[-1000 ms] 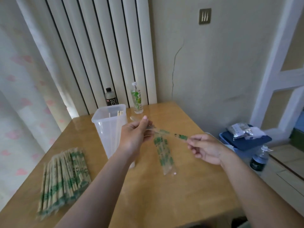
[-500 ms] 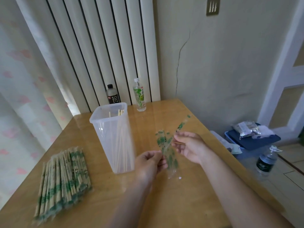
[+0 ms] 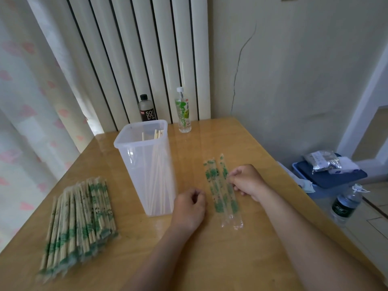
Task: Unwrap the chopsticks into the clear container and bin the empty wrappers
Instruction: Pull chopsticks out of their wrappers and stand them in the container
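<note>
A tall clear container [image 3: 147, 169] stands mid-table with several bare chopsticks [image 3: 156, 164] upright inside. To its right, empty clear wrappers with green print [image 3: 218, 190] lie flat on the wooden table [image 3: 210, 259]. My right hand [image 3: 247, 181] rests at their right edge, its fingertips pinching the rightmost wrapper. My left hand [image 3: 190, 208] sits between the container and the wrappers, fingers loosely curled and holding nothing. A pile of wrapped chopsticks [image 3: 79, 225] lies at the table's left.
A dark soda bottle [image 3: 147, 109] and a green-labelled bottle [image 3: 183, 111] stand at the table's far edge by the radiator. On the floor to the right are a blue bin [image 3: 329, 177] with packets on it and a water bottle [image 3: 346, 203].
My right hand has lowered the empty wrapper onto the table beside the other wrappers. My left hand has dropped from the air to the tabletop, empty.
</note>
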Available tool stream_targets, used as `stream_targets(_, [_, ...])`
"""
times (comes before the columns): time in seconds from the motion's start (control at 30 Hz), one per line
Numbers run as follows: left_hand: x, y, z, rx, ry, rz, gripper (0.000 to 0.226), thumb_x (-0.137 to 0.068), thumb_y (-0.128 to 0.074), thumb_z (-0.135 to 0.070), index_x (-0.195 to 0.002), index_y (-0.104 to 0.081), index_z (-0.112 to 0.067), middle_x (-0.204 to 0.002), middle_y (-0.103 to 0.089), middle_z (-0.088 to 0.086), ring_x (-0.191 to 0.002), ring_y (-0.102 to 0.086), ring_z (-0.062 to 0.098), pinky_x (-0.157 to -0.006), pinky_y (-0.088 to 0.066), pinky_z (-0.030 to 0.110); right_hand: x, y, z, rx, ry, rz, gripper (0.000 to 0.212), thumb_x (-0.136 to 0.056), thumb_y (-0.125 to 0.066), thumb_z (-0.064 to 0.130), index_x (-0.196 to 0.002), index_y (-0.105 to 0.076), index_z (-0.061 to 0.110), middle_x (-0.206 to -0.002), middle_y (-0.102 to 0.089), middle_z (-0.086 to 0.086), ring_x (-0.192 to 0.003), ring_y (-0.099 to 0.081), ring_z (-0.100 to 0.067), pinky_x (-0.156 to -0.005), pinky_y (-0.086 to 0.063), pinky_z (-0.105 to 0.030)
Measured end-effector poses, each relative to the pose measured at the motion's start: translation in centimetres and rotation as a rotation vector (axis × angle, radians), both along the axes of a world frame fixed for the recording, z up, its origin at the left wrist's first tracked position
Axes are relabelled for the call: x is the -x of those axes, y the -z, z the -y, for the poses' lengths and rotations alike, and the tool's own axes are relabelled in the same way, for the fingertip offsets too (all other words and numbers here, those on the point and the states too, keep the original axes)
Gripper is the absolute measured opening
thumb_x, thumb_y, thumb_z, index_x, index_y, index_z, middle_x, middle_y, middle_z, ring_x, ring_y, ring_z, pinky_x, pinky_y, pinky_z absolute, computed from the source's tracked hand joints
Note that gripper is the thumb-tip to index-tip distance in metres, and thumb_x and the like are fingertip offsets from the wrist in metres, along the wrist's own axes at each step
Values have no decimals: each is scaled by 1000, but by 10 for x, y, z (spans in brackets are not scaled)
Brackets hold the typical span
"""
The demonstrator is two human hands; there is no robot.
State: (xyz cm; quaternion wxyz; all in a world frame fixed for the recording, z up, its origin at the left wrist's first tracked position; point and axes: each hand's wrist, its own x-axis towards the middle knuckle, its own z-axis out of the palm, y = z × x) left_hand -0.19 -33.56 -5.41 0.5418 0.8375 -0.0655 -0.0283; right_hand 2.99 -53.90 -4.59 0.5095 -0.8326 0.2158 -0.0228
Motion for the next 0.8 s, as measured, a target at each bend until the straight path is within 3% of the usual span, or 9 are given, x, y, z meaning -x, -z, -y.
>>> stream_targets(0.27, [-4, 8, -1, -58, 23, 57, 22, -96, -54, -25, -77, -65, -22, -66, -68, 0, -65, -64, 21, -67, -57, 42, -3, 11, 2, 25, 63, 52, 19, -89, -77, 31, -86, -71, 13, -67, -72, -7, -59, -67, -20, -53, -52, -29])
stream_targets(0.47, [-1, 7, -5, -95, 56, 63, 21, -98, -53, -25, -81, -66, -22, -72, -68, -2, -71, -65, 20, -72, -58, 41, 4, 6, 2, -27, 125, 92, 13, -98, -60, 21, -91, -69, 14, -83, -73, -12, -58, -64, -23, -49, -47, -29])
stream_targets(0.57, [3, 0, -8, -103, 107, 63, 20, -98, -53, -26, -84, -67, -22, -75, -67, -1, -75, -65, 21, -75, -58, 43, 15, -4, -2, 6, 149, 139, 17, -99, -54, 17, -89, -68, 15, -75, -69, -10, -57, -63, -23, -45, -43, -27])
stream_targets(0.67, [9, -10, -12, -94, 163, 77, 19, -98, -54, -24, -84, -66, -23, -78, -68, 3, -77, -66, 25, -75, -57, 44, 32, -24, -17, 90, 84, 182, 22, -96, -53, 16, -81, -69, 16, -61, -64, -4, -45, -58, -14, -43, -40, -23])
stream_targets(0.8, [23, -27, -30, -125, 214, 150, 18, -96, -55, -20, -82, -66, -20, -77, -71, 8, -74, -67, 25, -72, -56, 40, 54, -52, -52, 117, -112, 193, 19, -92, -57, 16, -77, -69, 15, -64, -66, -1, -52, -64, -16, -45, -39, -25])
